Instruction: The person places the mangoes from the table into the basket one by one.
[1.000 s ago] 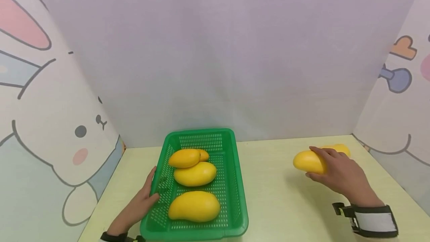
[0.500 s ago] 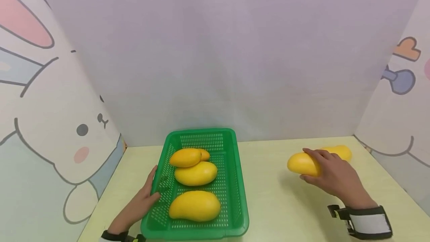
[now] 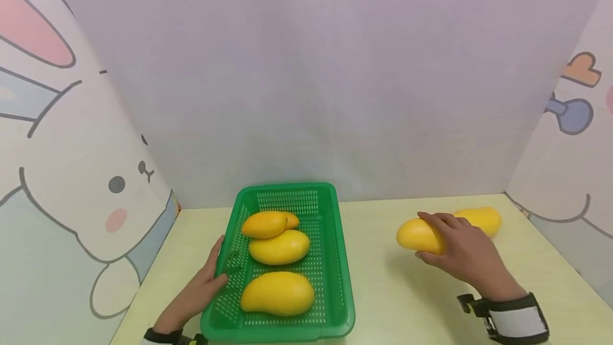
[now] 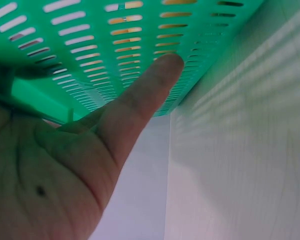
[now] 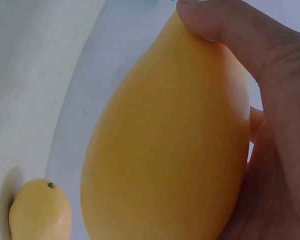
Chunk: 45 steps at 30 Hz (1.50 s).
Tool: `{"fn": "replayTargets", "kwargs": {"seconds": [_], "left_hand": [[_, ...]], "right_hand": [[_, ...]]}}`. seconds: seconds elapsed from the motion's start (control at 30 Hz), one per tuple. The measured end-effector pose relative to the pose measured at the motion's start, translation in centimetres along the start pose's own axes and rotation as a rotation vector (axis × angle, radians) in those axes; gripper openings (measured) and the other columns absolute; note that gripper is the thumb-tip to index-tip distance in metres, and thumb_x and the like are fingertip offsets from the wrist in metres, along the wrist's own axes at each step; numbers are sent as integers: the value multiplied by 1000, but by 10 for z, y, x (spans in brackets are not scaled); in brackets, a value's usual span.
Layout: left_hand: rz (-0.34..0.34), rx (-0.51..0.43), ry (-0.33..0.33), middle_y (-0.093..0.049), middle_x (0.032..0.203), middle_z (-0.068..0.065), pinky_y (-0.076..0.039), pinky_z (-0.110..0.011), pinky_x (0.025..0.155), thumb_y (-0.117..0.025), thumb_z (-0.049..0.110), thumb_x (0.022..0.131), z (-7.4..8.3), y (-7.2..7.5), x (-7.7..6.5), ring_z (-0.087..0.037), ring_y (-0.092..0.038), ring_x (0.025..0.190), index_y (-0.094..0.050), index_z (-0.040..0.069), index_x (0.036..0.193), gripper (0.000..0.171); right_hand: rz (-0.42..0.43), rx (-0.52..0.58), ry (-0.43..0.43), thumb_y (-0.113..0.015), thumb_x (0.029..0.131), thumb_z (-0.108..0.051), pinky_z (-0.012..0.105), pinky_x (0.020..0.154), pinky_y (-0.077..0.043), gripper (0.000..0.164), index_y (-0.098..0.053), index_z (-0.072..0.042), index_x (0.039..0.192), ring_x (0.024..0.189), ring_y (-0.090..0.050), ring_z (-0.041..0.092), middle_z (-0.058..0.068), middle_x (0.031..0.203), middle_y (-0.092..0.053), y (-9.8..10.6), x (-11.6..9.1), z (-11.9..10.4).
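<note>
Gripping yellow mango [image 3: 415, 236], right hand [image 3: 464, 254] palm-down above surface [image 3: 375, 281] | shifted closer to left hand [image 3: 203, 287] | left hand holding green basket [image 3: 342, 260], unmoved

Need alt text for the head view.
Right hand grips a smooth oval yellow mango above a pale tabletop, more yellow fruit behind it. Left hand holds the side of a rectangular green plastic basket with perforated walls, four yellow mangoes inside.
</note>
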State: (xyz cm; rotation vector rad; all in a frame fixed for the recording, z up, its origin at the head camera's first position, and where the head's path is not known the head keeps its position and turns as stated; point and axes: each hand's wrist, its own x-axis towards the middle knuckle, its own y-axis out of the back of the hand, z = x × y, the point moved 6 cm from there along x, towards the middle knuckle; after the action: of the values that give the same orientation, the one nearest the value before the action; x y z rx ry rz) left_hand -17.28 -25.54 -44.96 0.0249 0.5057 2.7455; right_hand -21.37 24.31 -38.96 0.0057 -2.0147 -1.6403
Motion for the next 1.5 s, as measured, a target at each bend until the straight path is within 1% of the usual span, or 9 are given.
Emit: {"fn": "replayTargets", "kwargs": {"seconds": [0.07,0.23,0.53,0.63,0.77,0.93,1.1,1.3,1.5], "left_hand": [[5,0,4,0,152,-19,-53,-40,70,-40,6,94,0,1,0,-33,-55,99,15,30,147,80],[14,-4,13,-2,152,-20,-53,-40,68,-41,6,93,0,1,1,-32,-57,95,14,31,147,81],[0,-13,26,-2,152,-19,-53,-41,68,-41,6,94,-1,0,-1,-30,-59,92,15,32,147,81],[2,-11,20,-3,151,-20,-53,-40,67,-41,6,93,-1,0,0,-30,-59,91,14,32,147,81],[2,-12,15,-5,151,-21,-53,-40,66,-41,7,93,-2,0,1,-30,-60,89,14,33,147,81],[3,-19,29,-7,150,-23,-53,-41,66,-41,6,93,-3,-1,1,-30,-60,87,14,33,147,81],[8,-14,35,-6,151,-22,-53,-41,66,-41,6,93,-4,-1,0,-30,-60,88,14,33,147,81],[12,0,20,-4,151,-20,-53,-40,67,-41,6,93,-2,-1,0,-30,-59,91,14,32,147,81],[21,48,8,-4,152,-19,-53,-38,69,-41,7,94,-1,0,0,-29,-57,95,13,29,147,79]], "right_hand": [[-2,4,8,-64,71,-68,48,70,-44,79,-46,-26,135,93,-53,31,7,116,-56,-1,1,-3],[-6,8,25,-63,71,-68,47,71,-44,79,-45,-27,136,93,-53,29,5,117,-56,-4,3,-8],[-4,11,42,-63,71,-67,48,74,-44,78,-46,-28,136,94,-54,29,5,117,-56,-4,2,-16],[8,13,48,-64,71,-67,48,76,-43,78,-46,-28,136,95,-53,29,4,118,-56,-3,3,-19],[41,11,68,-66,70,-65,47,74,-43,77,-47,-28,135,94,-53,27,2,117,-56,1,3,-25],[60,2,87,-68,69,-64,47,74,-43,77,-47,-29,135,94,-53,26,0,115,-56,2,4,-31],[65,-9,97,-69,68,-63,47,75,-44,78,-47,-29,135,95,-53,26,1,116,-56,3,4,-34],[75,-7,107,-68,68,-64,47,76,-44,79,-47,-29,135,95,-53,26,2,116,-56,3,5,-36],[96,11,127,-69,68,-63,46,78,-44,78,-47,-29,135,95,-53,24,1,115,-56,4,6,-44]]}}
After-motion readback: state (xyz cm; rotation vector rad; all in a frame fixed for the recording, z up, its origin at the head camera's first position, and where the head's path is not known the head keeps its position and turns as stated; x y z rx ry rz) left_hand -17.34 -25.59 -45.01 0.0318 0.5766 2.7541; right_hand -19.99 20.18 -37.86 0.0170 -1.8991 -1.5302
